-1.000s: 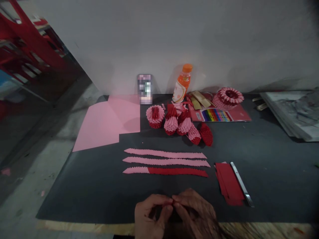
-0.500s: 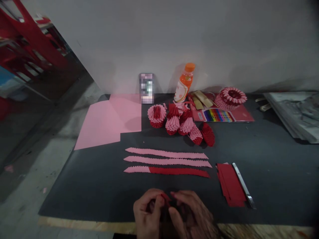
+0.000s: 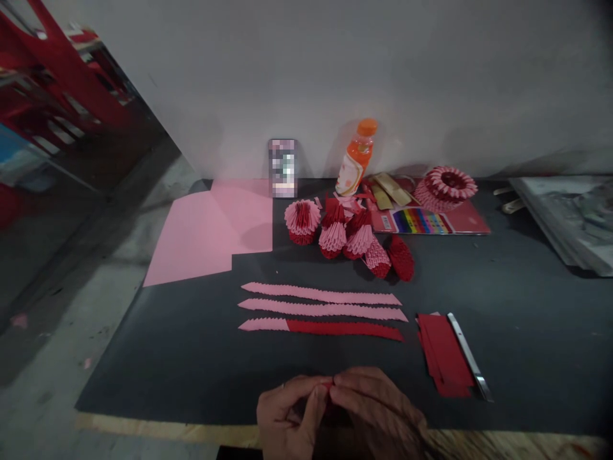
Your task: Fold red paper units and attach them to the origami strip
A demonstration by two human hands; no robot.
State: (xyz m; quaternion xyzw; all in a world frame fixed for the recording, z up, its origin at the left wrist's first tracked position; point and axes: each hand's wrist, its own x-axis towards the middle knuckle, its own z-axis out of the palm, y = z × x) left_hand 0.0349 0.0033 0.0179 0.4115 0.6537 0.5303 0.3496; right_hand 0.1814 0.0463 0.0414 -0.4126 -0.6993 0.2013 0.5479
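In the head view, the left hand [image 3: 287, 416] and right hand [image 3: 378, 409] share a fingertip grip on a small red paper piece [image 3: 328, 385], in front of the pink-and-red strip [image 3: 345, 328] on the counter [image 3: 191, 358]. Behind that strip lie two pink strips [image 3: 320, 295]; right of it, red paper slips [image 3: 444, 358].

Both hands in at 6 o'clock, bare, tips together mid-view. Left hand [image 3: 287, 418]: index reaches toward 3 o'clock, bent at the knuckles; thumb points to 1 o'clock, its tip just below the index tip in a pinch. Right hand [image 3: 378, 409]: back of hand up, fingers close together, angled to 10 o'clock, tips right up against the left's; thumb hidden under them. Left wrist out of view past 6 o'clock. Right hand blurry toward the wrist, at 5 o'clock.
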